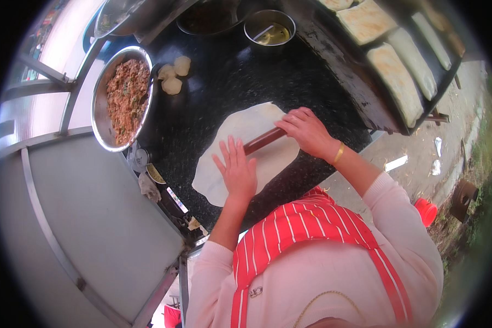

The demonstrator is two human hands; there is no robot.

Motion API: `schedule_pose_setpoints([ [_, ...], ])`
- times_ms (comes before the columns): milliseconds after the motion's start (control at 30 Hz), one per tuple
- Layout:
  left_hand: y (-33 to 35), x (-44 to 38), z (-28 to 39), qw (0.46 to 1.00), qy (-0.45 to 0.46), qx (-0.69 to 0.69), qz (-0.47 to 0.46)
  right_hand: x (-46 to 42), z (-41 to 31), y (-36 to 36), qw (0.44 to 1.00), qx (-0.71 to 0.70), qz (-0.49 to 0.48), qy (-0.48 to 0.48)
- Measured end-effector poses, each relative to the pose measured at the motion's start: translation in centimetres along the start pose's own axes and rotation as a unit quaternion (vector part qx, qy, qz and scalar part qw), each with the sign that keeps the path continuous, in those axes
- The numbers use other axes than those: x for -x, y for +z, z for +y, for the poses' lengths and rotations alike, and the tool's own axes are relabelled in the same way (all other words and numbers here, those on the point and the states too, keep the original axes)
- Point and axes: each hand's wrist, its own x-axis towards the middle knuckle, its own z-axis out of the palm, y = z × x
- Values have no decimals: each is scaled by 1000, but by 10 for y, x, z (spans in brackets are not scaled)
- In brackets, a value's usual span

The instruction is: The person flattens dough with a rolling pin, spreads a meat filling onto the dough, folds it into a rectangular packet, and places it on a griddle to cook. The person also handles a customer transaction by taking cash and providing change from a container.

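A thin, wide sheet of dough [213, 180] lies on the black speckled stone worktop [229, 74] before me. Across it runs a brown rolling pin [266, 140], tilted up toward the right. My left hand [238, 172] is flat over the pin's left end, its fingers straight and spread, palm down; that end is hidden beneath it. My right hand [305, 129] has its fingers curled over the pin's right end. The dough's outline is uneven, with a small point at its far edge.
A steel bowl of minced meat filling [127, 98] stands at left, near several dough balls [172, 85]. Farther back is a steel pot of oil [272, 33]. Browned flatbreads [393, 82] lie on a griddle [430, 104] at upper right. A metal frame [67, 104] borders the left side.
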Motion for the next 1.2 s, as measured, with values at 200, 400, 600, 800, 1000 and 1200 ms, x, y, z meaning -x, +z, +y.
schedule_pose_setpoints([
  [200, 29, -23, -25, 992, -96, -60, 53, -80, 10, 33, 993, 96, 44, 60],
  [400, 29, -108, -62, 971, -147, -156, 108, -179, 45, 46, 985, 165, 36, 29],
  [600, 32, -64, -20, 988, -114, -99, 26, -110, 33, 26, 989, 131, 48, 46],
  [800, 22, -84, -23, 986, -121, -46, 110, -91, 45, 22, 984, 98, 127, 80],
  [1000, 63, -29, 25, 998, -27, -57, 20, -23, 54, 14, 991, 103, 69, 56],
  [1200, 48, -14, 53, 999, 0, 25, -21, 5, 58, -2, 995, 75, 54, 27],
])
